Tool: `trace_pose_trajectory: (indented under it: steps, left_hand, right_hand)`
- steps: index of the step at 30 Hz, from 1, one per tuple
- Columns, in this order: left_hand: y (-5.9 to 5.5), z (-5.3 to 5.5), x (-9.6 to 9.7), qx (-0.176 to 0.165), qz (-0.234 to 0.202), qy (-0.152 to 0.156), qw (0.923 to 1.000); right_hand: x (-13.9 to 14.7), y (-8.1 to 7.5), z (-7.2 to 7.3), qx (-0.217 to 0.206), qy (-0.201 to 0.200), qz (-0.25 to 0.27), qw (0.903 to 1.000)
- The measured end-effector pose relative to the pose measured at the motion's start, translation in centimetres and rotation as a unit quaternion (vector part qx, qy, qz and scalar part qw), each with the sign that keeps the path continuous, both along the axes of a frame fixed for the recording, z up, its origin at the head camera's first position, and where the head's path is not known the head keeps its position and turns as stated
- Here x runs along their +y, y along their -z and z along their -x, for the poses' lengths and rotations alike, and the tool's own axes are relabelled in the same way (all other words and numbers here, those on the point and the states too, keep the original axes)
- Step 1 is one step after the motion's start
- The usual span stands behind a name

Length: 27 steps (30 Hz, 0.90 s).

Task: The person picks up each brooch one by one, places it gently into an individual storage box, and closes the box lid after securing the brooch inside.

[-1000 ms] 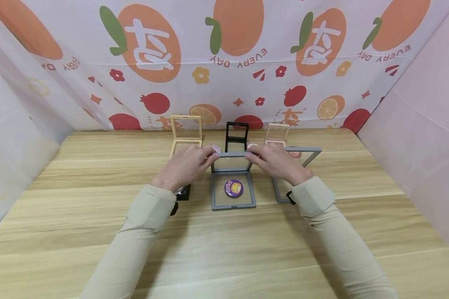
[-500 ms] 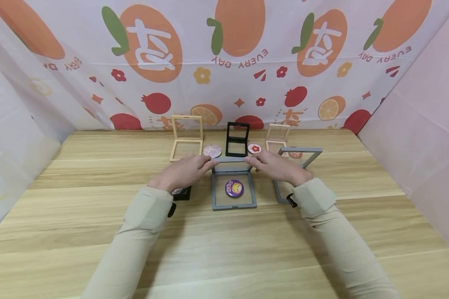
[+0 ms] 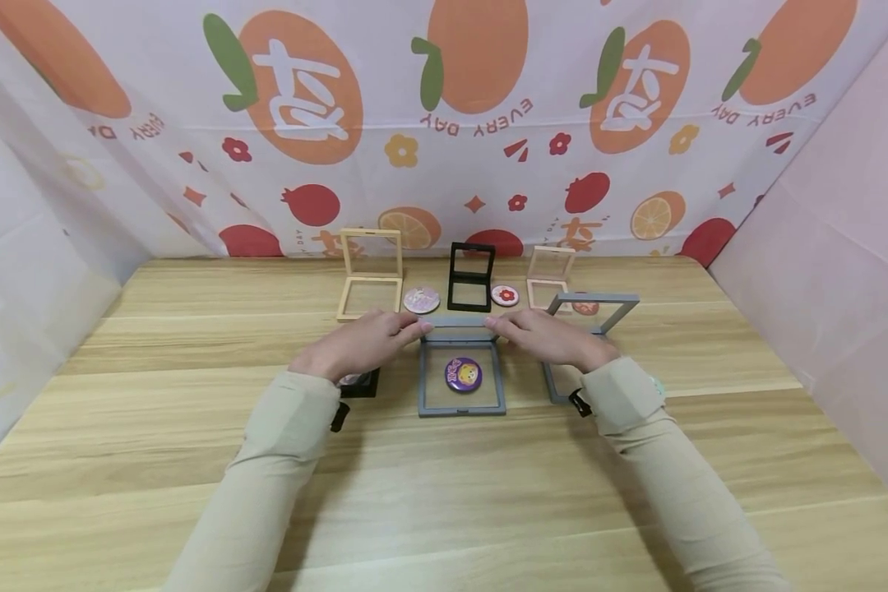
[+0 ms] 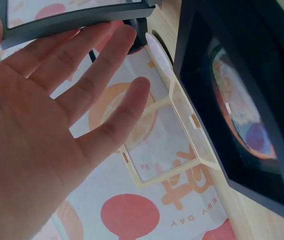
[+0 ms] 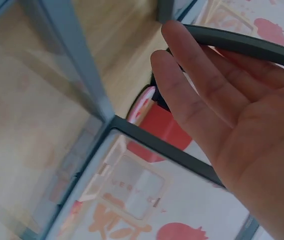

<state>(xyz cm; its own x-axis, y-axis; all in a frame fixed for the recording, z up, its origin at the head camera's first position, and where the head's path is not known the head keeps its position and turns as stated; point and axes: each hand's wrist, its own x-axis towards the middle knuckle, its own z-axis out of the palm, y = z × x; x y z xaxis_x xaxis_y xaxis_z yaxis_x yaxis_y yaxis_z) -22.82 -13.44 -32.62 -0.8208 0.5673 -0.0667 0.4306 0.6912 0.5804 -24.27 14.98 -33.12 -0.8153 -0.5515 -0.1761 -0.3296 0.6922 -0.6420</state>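
A grey hinged display frame (image 3: 462, 411) lies unfolded at the middle of the table, its clear lid (image 3: 459, 321) raised at the back. On the base's clear film sits a round purple badge (image 3: 463, 374) with a yellow bear. My left hand (image 3: 363, 341) pinches the lid's left upper corner, thumb in front and fingers behind. At the right upper corner, my right hand (image 3: 551, 335) grips the same edge. In the left wrist view the fingers (image 4: 102, 75) spread behind the lid's dark edge. The right wrist view shows fingers (image 5: 206, 85) along the lid's rim.
Behind stand a yellow frame (image 3: 370, 278), a black frame (image 3: 469, 279) and a pink frame (image 3: 550, 279), all unfolded, with round badges (image 3: 421, 300) beside them. Another grey frame (image 3: 599, 298) stands unfolded at right. A black frame (image 3: 363, 385) is partly hidden by my left arm.
The lid's top edge has come lower, with both hands moving down slightly along with it. The badges behind the hands now show more fully. The purple badge stays on the base.
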Motion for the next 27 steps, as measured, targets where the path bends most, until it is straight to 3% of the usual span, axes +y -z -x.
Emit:
trace_pose_trajectory:
  steps: [15,22,27]
  left_hand:
    - [-0.32,0.15,-0.27,-0.053,-0.011,-0.009,0.9985]
    - [-0.11,0.39,-0.56,-0.080,-0.025,0.002,0.9965]
    - [-0.05,0.30,-0.33,-0.084,0.000,-0.011,0.9964]
  right_hand:
    - [0.78,0.57,0.47,-0.048,0.013,0.012,0.9987]
    - [0.64,0.85,0.37,-0.070,0.010,0.014,0.9974]
    - [0.63,0.77,0.21,-0.069,0.015,0.010,0.9975]
